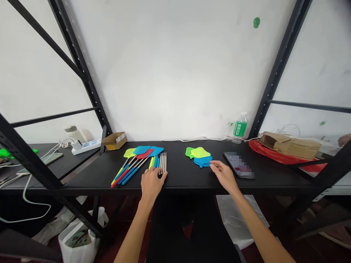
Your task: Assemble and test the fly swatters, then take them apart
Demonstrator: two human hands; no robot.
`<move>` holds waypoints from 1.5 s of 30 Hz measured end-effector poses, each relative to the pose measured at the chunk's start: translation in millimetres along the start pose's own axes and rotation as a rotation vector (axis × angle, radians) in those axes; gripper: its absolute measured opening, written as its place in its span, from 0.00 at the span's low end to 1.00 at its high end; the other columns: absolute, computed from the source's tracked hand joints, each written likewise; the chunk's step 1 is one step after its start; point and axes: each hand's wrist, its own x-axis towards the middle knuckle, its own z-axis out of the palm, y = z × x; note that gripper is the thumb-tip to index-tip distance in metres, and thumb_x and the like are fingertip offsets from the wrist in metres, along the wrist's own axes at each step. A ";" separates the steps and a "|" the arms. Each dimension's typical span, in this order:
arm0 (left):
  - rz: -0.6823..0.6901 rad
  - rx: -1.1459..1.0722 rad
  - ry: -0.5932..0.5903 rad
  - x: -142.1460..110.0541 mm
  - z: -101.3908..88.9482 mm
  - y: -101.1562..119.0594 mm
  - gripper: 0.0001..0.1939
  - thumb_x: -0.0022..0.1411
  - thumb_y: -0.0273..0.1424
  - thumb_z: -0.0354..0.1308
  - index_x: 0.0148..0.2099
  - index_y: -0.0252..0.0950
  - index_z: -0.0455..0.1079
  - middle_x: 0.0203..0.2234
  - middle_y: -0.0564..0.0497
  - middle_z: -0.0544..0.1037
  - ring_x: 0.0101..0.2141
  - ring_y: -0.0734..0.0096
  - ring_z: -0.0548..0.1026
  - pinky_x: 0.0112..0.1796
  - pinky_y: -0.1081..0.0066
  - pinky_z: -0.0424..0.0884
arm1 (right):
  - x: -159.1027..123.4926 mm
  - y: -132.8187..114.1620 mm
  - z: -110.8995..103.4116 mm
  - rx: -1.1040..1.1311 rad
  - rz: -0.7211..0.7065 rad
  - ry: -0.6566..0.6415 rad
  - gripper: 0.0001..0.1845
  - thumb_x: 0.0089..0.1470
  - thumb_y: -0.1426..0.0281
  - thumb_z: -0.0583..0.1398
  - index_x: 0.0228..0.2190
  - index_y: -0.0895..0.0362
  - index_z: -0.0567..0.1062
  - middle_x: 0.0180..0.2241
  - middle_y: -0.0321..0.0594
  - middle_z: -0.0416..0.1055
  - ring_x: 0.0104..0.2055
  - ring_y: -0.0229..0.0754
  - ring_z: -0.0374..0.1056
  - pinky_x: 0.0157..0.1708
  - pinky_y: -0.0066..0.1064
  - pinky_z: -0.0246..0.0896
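My left hand point(152, 181) is at the front of the table with its fingers curled over the lower ends of several thin metal rods point(163, 160). Beside those rods lie loose yellow and blue handles point(154, 162), partly hidden by the fingers. Thumb and fingers of my right hand point(222, 175) pinch the right edge of a blue fly swatter head point(202, 161). A yellow head point(199, 152) and a green head point(188, 152) overlap it. Further left, several whole fly swatters point(134, 168) lie side by side, their heads pointing to the wall.
A phone point(239, 165) lies right of my right hand. Behind it stands a water bottle point(240, 128). A small cardboard box point(114, 141) sits at the back left. At the right are a brown paper package point(290, 145) and red plastic point(274, 155). Black metal posts point(276, 69) flank the table.
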 end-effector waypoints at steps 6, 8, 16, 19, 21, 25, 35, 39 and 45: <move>0.021 -0.106 -0.002 -0.5 -2.5 -3.2 0.15 0.66 0.43 0.53 0.40 0.40 0.77 0.35 0.47 0.77 0.39 0.58 0.72 0.35 0.67 0.64 | -2.2 -3.3 -0.1 -0.034 -0.028 0.001 0.18 0.56 0.56 0.59 0.40 0.54 0.79 0.36 0.42 0.78 0.35 0.45 0.73 0.37 0.33 0.64; 0.030 -0.123 0.011 -1.0 -4.6 -5.8 0.16 0.67 0.43 0.51 0.43 0.41 0.76 0.36 0.47 0.77 0.39 0.59 0.72 0.35 0.67 0.64 | -1.6 -2.8 0.1 -0.016 -0.020 -0.003 0.18 0.56 0.56 0.59 0.40 0.55 0.79 0.36 0.43 0.78 0.36 0.45 0.73 0.37 0.33 0.64; -0.152 -0.029 0.010 12.9 -8.8 -35.3 0.19 0.66 0.39 0.51 0.53 0.34 0.71 0.41 0.42 0.77 0.42 0.56 0.74 0.35 0.67 0.64 | -2.6 -2.0 -1.8 -0.048 -0.028 -0.002 0.17 0.56 0.57 0.58 0.39 0.54 0.79 0.36 0.42 0.79 0.37 0.46 0.74 0.37 0.32 0.64; -0.222 0.025 -0.065 26.0 -6.3 -44.2 0.21 0.65 0.38 0.52 0.52 0.30 0.72 0.42 0.38 0.78 0.43 0.53 0.75 0.35 0.67 0.64 | -1.7 -10.6 3.1 -0.182 -0.032 -0.030 0.15 0.56 0.59 0.57 0.38 0.52 0.79 0.35 0.40 0.79 0.35 0.45 0.74 0.35 0.32 0.63; -0.239 0.039 -0.137 31.9 -6.6 -46.5 0.16 0.64 0.37 0.53 0.46 0.32 0.75 0.37 0.40 0.80 0.41 0.52 0.76 0.33 0.67 0.62 | 1.3 -24.4 16.7 -0.285 -0.060 -0.099 0.14 0.56 0.60 0.57 0.38 0.51 0.79 0.33 0.39 0.79 0.33 0.45 0.74 0.35 0.32 0.63; -0.282 0.027 -0.159 30.9 -13.5 -45.4 0.13 0.62 0.36 0.54 0.38 0.36 0.78 0.32 0.43 0.81 0.38 0.52 0.77 0.30 0.67 0.60 | 13.0 -69.6 75.7 -0.374 -0.144 -0.321 0.14 0.57 0.62 0.56 0.34 0.53 0.81 0.32 0.42 0.79 0.37 0.46 0.75 0.37 0.31 0.64; -0.387 -0.117 0.013 22.5 -46.7 -69.4 0.16 0.57 0.39 0.54 0.37 0.37 0.80 0.32 0.44 0.82 0.38 0.50 0.78 0.35 0.65 0.67 | 48.9 -129.3 186.6 -0.607 0.040 -0.504 0.12 0.44 0.70 0.66 0.35 0.60 0.79 0.41 0.58 0.78 0.46 0.61 0.74 0.40 0.44 0.68; -0.350 -0.352 0.040 23.5 -44.6 -65.5 0.15 0.55 0.39 0.57 0.36 0.36 0.80 0.30 0.45 0.83 0.37 0.53 0.79 0.37 0.65 0.70 | 59.1 -123.1 183.8 -0.536 0.150 -0.619 0.04 0.41 0.72 0.67 0.22 0.58 0.76 0.21 0.47 0.76 0.30 0.54 0.77 0.31 0.40 0.70; -0.303 -0.552 0.015 21.9 -32.4 -45.1 0.17 0.54 0.40 0.59 0.37 0.33 0.79 0.30 0.46 0.83 0.35 0.56 0.80 0.38 0.65 0.71 | 64.3 -109.0 175.3 -0.347 0.237 -0.635 0.10 0.38 0.71 0.69 0.17 0.57 0.72 0.13 0.41 0.69 0.20 0.48 0.72 0.20 0.34 0.67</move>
